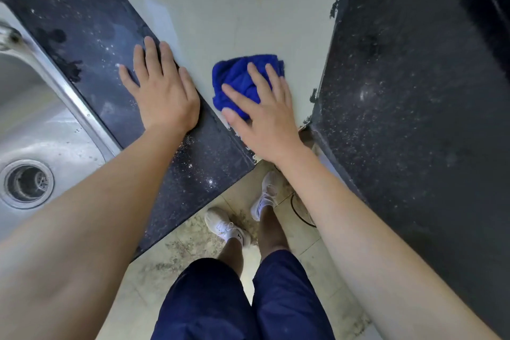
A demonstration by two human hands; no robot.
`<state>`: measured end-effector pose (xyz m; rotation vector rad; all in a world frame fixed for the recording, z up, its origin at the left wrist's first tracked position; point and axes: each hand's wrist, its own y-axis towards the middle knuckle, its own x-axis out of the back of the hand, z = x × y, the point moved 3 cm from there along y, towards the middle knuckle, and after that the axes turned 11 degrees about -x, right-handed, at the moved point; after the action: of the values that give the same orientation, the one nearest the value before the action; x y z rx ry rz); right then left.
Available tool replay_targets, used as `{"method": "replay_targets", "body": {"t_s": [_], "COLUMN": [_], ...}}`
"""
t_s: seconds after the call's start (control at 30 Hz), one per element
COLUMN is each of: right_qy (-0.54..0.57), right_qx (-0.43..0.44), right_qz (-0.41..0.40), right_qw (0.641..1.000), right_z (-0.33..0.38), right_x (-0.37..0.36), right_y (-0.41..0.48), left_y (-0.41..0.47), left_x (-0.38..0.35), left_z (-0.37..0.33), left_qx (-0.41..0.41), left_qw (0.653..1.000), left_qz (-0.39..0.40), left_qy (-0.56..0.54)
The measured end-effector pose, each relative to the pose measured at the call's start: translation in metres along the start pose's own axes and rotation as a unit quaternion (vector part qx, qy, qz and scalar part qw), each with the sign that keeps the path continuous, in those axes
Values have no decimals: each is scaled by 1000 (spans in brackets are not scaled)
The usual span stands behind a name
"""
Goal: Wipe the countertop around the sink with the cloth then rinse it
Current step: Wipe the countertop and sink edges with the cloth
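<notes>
Looking down at myself now: my left hand (165, 96) and right hand (265, 119) are bare, and so are both forearms (110, 201). Below them are loose dark navy-blue fabric shorts (209, 301) with bare shins (271, 232) underneath. On my feet, low-cut white lace-up sneakers (225, 225), the left one with a small dark mark by its opening.

We see only part of the cloth (240, 77); its five o'clock side lies under our right hand (265, 121). At nine o'clock the sink (41, 124) runs off the edge, its tap (11, 37) blurred. Our left forearm (96, 201) covers the sink's five o'clock corner.
</notes>
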<state>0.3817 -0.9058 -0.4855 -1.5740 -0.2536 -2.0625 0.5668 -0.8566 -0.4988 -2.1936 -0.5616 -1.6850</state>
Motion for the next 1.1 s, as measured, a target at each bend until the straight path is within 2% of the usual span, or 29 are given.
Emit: {"method": "replay_targets", "body": {"t_s": [0.13,0.27,0.37,0.5,0.63,0.87,0.97,1.1], "right_qy": [-24,-48,-29,-24,-39,-50,-54,-61], "right_qx": [43,13,-22,-91,-124,-118,-120,-66], "right_qz": [32,100,104,100,91,78,50,21], "right_qw": [998,994,994,991,987,989,990,996], "right_z": [-43,-79,-77,-80,-75,-46,-25,-9], "right_x": [1,16,21,29,40,51,47,50], "right_y": [-70,-53,-30,23,104,225,265,308], "left_y": [0,1,0,0,1,4,9,18], "left_x": [0,0,0,0,-1,-1,9,21], "left_z": [0,1,1,0,0,1,11,27], "left_qx": [1,-2,-10,-13,-10,-3,-30,-48], "left_qw": [1000,1000,1000,1000,1000,1000,999,996], "left_qz": [1,-2,-6,0,1,9,0,-14], "left_qy": [-3,-2,0,4,7,14,34,67]}}
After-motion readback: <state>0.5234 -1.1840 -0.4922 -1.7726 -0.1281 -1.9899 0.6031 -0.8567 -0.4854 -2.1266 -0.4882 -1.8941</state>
